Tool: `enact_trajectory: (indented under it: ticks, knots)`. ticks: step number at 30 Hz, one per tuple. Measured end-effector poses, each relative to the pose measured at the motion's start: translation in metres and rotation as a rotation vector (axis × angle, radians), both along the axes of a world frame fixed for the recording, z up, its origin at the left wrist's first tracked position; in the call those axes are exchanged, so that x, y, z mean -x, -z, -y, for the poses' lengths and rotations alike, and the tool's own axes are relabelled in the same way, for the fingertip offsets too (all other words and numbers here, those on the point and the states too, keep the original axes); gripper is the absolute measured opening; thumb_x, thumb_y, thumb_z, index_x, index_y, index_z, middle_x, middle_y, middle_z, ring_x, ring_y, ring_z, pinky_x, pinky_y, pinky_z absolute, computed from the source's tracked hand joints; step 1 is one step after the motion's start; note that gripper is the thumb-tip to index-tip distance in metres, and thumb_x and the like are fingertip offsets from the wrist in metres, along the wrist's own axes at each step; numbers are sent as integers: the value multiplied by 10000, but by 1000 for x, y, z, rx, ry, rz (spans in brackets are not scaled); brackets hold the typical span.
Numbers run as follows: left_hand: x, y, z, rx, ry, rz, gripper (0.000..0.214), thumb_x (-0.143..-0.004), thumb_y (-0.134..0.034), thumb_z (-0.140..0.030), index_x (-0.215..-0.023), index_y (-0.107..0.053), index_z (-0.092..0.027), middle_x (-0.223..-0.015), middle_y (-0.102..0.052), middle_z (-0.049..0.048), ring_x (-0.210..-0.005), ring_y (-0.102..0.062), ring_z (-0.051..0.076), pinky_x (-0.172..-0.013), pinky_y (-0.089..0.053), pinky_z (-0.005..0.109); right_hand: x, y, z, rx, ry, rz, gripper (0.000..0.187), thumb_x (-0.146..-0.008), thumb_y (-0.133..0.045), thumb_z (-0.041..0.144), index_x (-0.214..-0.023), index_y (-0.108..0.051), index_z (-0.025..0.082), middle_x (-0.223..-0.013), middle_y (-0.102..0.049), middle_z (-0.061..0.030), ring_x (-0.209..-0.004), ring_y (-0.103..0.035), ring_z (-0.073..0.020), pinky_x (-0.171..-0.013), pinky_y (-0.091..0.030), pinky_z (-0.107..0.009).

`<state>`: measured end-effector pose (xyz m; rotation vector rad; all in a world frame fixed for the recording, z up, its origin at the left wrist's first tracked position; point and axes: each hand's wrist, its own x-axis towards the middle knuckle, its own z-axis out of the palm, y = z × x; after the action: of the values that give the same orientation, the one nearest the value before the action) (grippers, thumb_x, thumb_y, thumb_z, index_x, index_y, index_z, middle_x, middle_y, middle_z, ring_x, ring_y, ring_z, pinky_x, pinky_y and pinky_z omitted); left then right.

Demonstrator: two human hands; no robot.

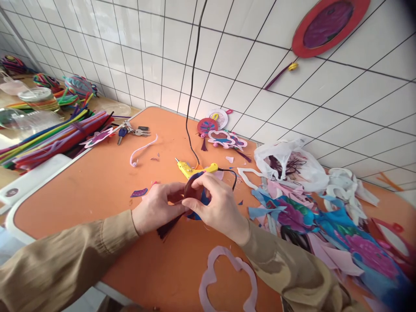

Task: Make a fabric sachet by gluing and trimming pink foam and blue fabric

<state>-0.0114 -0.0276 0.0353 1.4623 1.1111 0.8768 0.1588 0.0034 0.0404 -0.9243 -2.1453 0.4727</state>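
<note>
At the middle of the orange desk [107,203], the left hand [159,203] and the right hand [217,206] meet around a small dark piece [190,186] with brown and blue showing. The right hand's grip pinches it between thumb and fingers; the left hand's grip is closed on its left side, the fingertips partly hidden. A dark tassel [167,228] hangs out below the left hand; where it is attached cannot be seen. Just beyond the hands lies a yellow glue gun [185,168], its nozzle pointing left, with a black cord [191,86] rising in front of the tiled wall [152,39]. A patterned purple scrap [139,193] rests left of the left hand, and farther off are a curved lilac pipe cleaner [143,149] and a bunch of keys [141,131]. At the far side, near the wall, sit a round red ornament [208,125] and cloud-shaped ornaments [224,138]. On the right, a white plastic bag [313,173] holding dark strands stands behind blue floral fabric scraps [295,214]. Near the right forearm lies a pink cloud-shaped outline [208,284]. Colourful pipe cleaners [65,141] are bundled at far left.
</note>
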Motion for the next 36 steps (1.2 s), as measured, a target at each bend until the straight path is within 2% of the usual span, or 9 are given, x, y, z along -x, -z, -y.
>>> enact_trajectory:
  ticks: [2,5,12,16,21,26,29,32,36]
  knots:
    - [-1,1,2,-53,17,-91,273,-779,-632,-193,-1039,-700,-143,-887,-742,46,-839,-695,206,-766,-544,285,0,1,0,20,28,12,212,-785,-699,266,-747,-499,203,-760,-616,-31,-709,-572,-170,-660,-457,-302]
    - [-1,3,3,-104,10,-144,320,-778,-627,-171,-1091,-691,-154,-907,-740,38,-859,-687,197,-796,-537,273,-1,1,0,33,22,33,150,-830,-579,180,-718,-483,208,-731,-611,-35,-684,-562,-163,-638,-430,-295]
    - [-2,3,8,-252,26,-169,418,-810,-580,-174,-1222,-646,-155,-897,-731,45,-769,-682,165,-751,-546,246,-2,-1,2,50,-51,20,177,-865,-527,187,-702,-459,203,-670,-561,-11,-632,-517,-142,-598,-382,-276]
    - [0,-2,6,-126,41,-58,397,-863,-518,-210,-1236,-631,-137,-881,-732,52,-786,-701,183,-781,-557,273,-2,-4,0,152,-105,-39,204,-883,-489,160,-683,-470,193,-663,-531,3,-616,-495,-121,-582,-367,-256]
    - [1,-6,1,-39,66,51,336,-906,-471,-289,-1071,-695,-101,-825,-724,75,-804,-677,208,-792,-546,306,-2,-7,-4,276,-125,-54,239,-892,-490,181,-654,-494,186,-623,-510,18,-590,-471,-111,-572,-362,-250]
    - [2,-6,3,24,-9,31,376,-846,-570,-390,-1067,-682,-108,-858,-722,80,-795,-664,219,-740,-544,300,-1,-4,-3,249,-132,-20,173,-862,-516,135,-697,-532,185,-682,-585,-2,-626,-517,-124,-596,-387,-255]
    - [6,-6,0,35,-41,41,449,-865,-512,-517,-935,-700,-115,-784,-703,72,-751,-655,212,-707,-538,293,0,1,0,218,-164,9,159,-853,-512,112,-716,-540,188,-721,-606,-19,-668,-545,-140,-630,-410,-267]
    - [11,-7,-5,153,-48,86,566,-851,-457,-625,-803,-688,-110,-724,-667,74,-711,-646,213,-683,-537,306,2,6,2,211,-185,61,150,-840,-513,112,-713,-527,190,-704,-580,-19,-657,-529,-147,-624,-412,-279]
    - [14,-7,-9,147,39,39,430,-787,-620,-524,-846,-705,-107,-754,-669,54,-724,-611,194,-658,-503,278,4,9,3,283,-194,3,130,-828,-520,111,-725,-529,189,-744,-577,-24,-696,-537,-150,-644,-430,-278]
